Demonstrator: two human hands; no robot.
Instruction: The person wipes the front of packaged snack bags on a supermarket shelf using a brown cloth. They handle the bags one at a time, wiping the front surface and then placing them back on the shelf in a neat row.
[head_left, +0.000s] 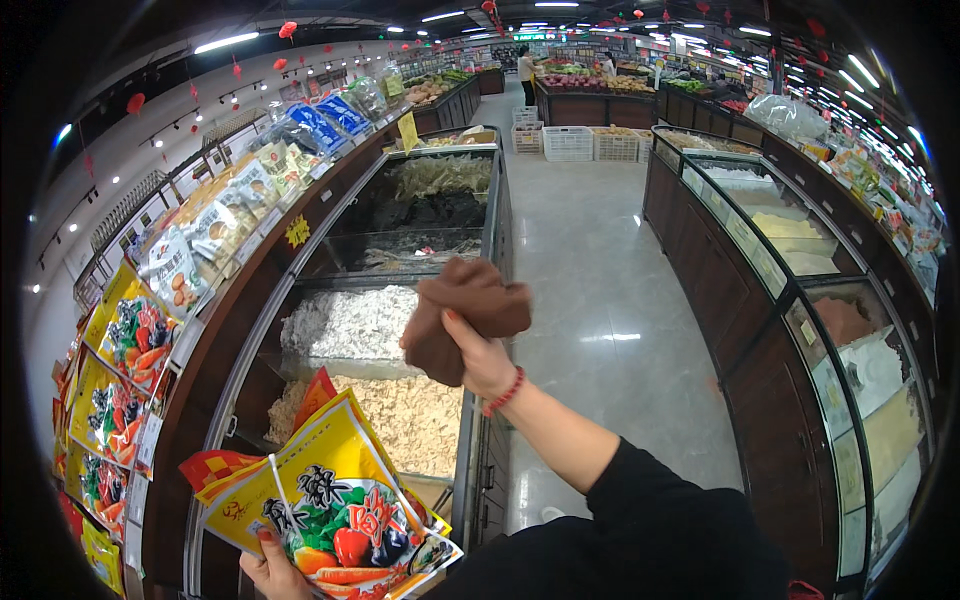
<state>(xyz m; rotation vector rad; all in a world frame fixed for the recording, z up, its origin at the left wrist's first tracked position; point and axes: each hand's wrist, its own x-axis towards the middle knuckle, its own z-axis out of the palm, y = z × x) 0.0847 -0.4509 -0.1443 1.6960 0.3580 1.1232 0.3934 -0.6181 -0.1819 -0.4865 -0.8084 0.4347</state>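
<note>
My left hand (279, 566), at the bottom left, grips several flat packets (337, 502), the top one yellow with pictured vegetables and printed writing. Red packets stick out behind it. Raised over the edge of the glass-sided bin case, my right hand (480, 360) holds a bunched brown cloth (465, 315), its thumb pressed on the near side. A red bead bracelet (504, 391) circles that wrist. Beneath the packets and cloth lie bins of pale beige flakes (405, 420) and white flaky goods (345, 322).
Packaged goods (180, 262) line the shelf at left. A tiled aisle (585, 300) runs ahead between the left case and another case (705, 300) of powders. White crates (568, 142) stand at its far end; a person (525, 71) is beyond, beside a produce stand.
</note>
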